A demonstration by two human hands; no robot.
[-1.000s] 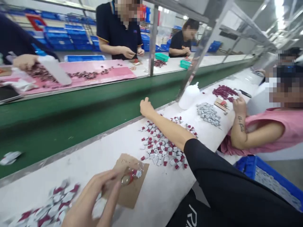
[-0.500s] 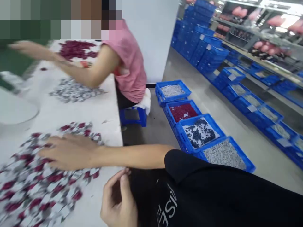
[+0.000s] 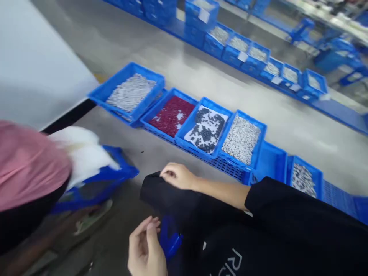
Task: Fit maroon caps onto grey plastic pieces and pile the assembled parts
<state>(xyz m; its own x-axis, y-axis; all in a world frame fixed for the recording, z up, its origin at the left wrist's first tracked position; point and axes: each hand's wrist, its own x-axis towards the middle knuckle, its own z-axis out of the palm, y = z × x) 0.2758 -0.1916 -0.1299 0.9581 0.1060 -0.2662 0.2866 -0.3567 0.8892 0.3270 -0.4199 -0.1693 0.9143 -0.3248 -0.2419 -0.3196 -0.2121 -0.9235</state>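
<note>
My left hand (image 3: 147, 247) is at the bottom of the head view, with bent fingers and the thumb brought against the fingertips. Whether something small sits between them is hidden. Above it, my right hand (image 3: 179, 176) rests at my dark-clothed leg (image 3: 169, 195), its thumb and forefinger curled together in a loose ring. I cannot make out anything in it. Beyond this hand stand blue crates: one of dark red pieces (image 3: 174, 115), one of dark pieces on a white sheet (image 3: 205, 128) and one of pale grey pieces (image 3: 241, 138).
A person in a pink top (image 3: 31, 165) sits close by on the left, on a blue stool (image 3: 115, 172) with a white cloth (image 3: 86, 157). Another crate of pale pieces (image 3: 130, 92) stands near the white wall (image 3: 43, 57). Blue bins (image 3: 238, 48) line the far shelving.
The view has swung right and down, so the table and its pile are out of sight. My right hand has left the pile and come back to my leg, its fingers now curled.
</note>
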